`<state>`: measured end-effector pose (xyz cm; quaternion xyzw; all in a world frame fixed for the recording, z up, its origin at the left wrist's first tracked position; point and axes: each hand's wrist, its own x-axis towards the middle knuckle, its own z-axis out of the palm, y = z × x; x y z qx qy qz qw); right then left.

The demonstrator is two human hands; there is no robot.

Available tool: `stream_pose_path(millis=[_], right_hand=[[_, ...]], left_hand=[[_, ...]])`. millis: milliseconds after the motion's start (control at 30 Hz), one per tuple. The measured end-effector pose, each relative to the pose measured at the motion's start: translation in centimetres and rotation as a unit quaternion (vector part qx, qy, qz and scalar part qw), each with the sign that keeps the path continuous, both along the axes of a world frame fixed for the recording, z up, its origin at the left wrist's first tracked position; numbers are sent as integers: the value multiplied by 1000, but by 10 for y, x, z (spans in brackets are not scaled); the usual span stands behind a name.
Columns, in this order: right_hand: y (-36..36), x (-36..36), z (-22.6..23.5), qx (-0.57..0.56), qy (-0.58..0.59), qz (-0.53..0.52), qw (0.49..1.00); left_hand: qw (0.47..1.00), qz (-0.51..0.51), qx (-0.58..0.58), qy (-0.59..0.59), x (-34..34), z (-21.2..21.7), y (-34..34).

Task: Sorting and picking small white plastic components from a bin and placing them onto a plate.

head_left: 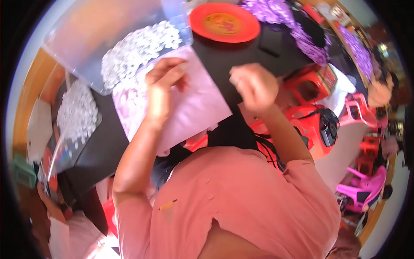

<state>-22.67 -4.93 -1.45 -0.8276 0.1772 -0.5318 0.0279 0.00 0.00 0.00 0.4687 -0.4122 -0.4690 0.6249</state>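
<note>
My left hand point(166, 82) hangs over a pink cloth or sheet point(196, 101) on the dark table, its fingers curled in and the thumb bent toward them. Anything held there is too small to make out. To its right, past the sheet's edge, my right hand point(255, 86) is raised with closed fingers, slightly blurred; what they may pinch cannot be seen. Just beyond my left hand, many small white, shiny pieces point(142, 47) lie heaped in a clear plastic bin point(77, 54) tipped toward me. Some pieces have spilled onto the sheet.
A red round tray point(246, 26) sits at the far side of the dark table point(215, 58), near shiny purple wrapping point(274, 11). At left lies a clear bag of white pieces point(77, 108). Red stools point(317, 129) and a pink chair point(364, 187) stand right. Another person's arm point(51, 205) shows lower left.
</note>
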Motion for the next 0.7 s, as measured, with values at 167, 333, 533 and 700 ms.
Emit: stream_pose_path(millis=[167,333,533,700], right_hand=[[44,26,9,-6,78,190,979],[40,54,0,11,112,190,975],[43,67,-16,44,147,123,980],[40,66,-11,73,164,108,978]], left_hand=[[990,-54,-117,-53,-33,-15,0],[986,-40,-131,-93,-17,-14,9],[982,-35,-156,-100,-19,-13,9],[966,0,-187,-179,-15,-11,11]])
